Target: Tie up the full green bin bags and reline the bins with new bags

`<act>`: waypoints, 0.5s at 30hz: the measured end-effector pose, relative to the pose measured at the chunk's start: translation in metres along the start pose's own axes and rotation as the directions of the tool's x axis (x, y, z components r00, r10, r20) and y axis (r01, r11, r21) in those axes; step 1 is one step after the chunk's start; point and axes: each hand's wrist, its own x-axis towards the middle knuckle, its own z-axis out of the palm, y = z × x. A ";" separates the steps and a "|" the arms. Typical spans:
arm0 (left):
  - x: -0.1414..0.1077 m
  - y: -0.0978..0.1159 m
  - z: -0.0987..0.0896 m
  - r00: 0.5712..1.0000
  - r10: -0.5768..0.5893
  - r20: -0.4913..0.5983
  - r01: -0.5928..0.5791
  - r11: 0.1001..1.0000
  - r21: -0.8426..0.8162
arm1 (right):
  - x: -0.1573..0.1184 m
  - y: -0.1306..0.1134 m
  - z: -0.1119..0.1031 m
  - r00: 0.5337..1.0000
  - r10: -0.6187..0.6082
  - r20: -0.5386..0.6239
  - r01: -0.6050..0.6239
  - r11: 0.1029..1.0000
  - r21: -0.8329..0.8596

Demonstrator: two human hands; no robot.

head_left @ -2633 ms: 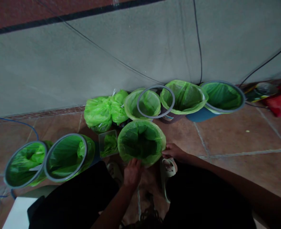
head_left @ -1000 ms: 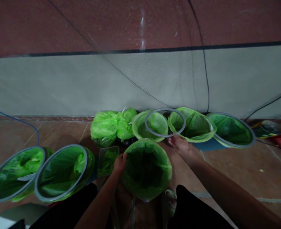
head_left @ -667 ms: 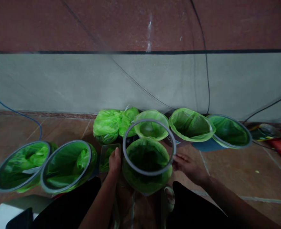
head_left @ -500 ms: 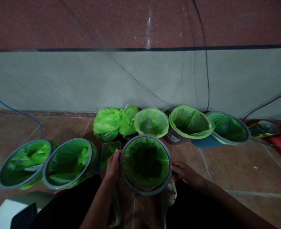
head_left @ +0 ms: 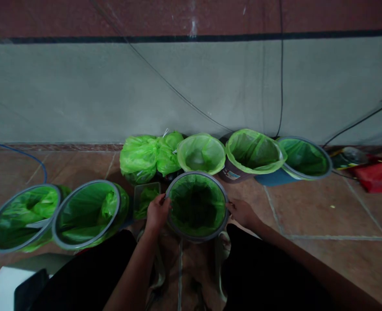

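Note:
A round bin with a grey rim (head_left: pixel 197 238) and a green liner stands between my hands, its inside dark. My left hand (head_left: pixel 157 212) grips the rim on the left side. On the right side my right hand (head_left: pixel 243 212) has its fingers closed on the same rim. Just behind the bin is a pale green-lined bin (head_left: pixel 201 153). A small square container (head_left: pixel 146 196) with green plastic in it sits beside my left hand.
Two grey-rimmed bins (head_left: pixel 86 216) (head_left: pixel 24 218) with green liners stand at left. Knotted green bags (head_left: pixel 139 155) lie by the wall. More lined bins (head_left: pixel 256 151) (head_left: pixel 304 160) and a red bag (head_left: pixel 375 175) are at right. A white surface (head_left: pixel 3 287) is lower left.
The view has tilted down a little. Both hands and the held bin have moved slightly forward, closer to the bins by the wall. Both hands still hold the rim.

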 end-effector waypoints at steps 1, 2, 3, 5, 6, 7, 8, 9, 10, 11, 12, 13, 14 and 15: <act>0.001 0.000 0.000 1.000 -0.004 -0.005 0.004 1.000 0.025 | 0.002 0.000 0.001 1.000 -0.009 -0.005 0.008 0.998 -0.057; 0.002 0.000 0.000 1.000 -0.010 -0.010 0.010 0.999 0.045 | 0.003 0.001 0.003 1.000 -0.015 -0.009 0.014 0.994 -0.108; 0.002 0.000 0.000 1.000 -0.016 -0.014 0.017 0.998 0.061 | 0.004 0.002 0.005 1.000 -0.020 -0.009 0.018 0.989 -0.146; 0.001 0.001 -0.001 1.000 -0.021 -0.019 0.023 0.996 0.084 | 0.007 0.003 0.008 1.000 -0.015 0.010 0.016 0.983 -0.180; 0.001 0.001 -0.001 1.000 -0.018 -0.022 0.020 0.995 0.094 | 0.008 0.003 0.009 1.000 -0.011 0.019 0.015 0.983 -0.184; 0.001 0.001 -0.001 1.000 -0.015 -0.025 0.017 0.994 0.105 | 0.009 0.003 0.011 1.000 -0.013 0.025 0.017 0.982 -0.186; 0.000 0.002 -0.001 1.000 -0.012 -0.027 0.015 0.993 0.118 | 0.010 0.003 0.012 0.999 -0.019 0.027 0.024 0.982 -0.188; 0.000 0.002 -0.002 1.000 -0.010 -0.026 0.013 0.991 0.133 | 0.011 0.003 0.013 0.999 -0.026 0.030 0.031 0.981 -0.191; 0.001 0.002 -0.002 1.000 -0.009 -0.026 0.013 0.989 0.149 | 0.011 0.003 0.013 0.999 -0.032 0.033 0.038 0.980 -0.194; 0.001 0.002 -0.002 1.000 -0.009 -0.026 0.013 0.986 0.165 | 0.012 0.003 0.014 0.999 -0.034 0.035 0.041 0.980 -0.196; 0.002 0.002 -0.001 1.000 -0.009 -0.024 0.013 0.984 0.179 | 0.013 0.003 0.014 0.999 -0.033 0.037 0.040 0.980 -0.195; 0.003 0.002 -0.001 1.000 -0.007 -0.023 0.011 0.982 0.190 | 0.014 0.003 0.015 0.999 -0.028 0.039 0.035 0.981 -0.191; 0.004 0.001 0.000 1.000 -0.001 -0.022 0.005 0.980 0.199 | 0.014 0.003 0.015 0.999 -0.019 0.043 0.027 0.982 -0.189; 0.004 0.001 0.001 1.000 0.007 -0.019 -0.003 0.978 0.207 | 0.015 0.002 0.015 0.999 -0.012 0.050 0.021 0.982 -0.188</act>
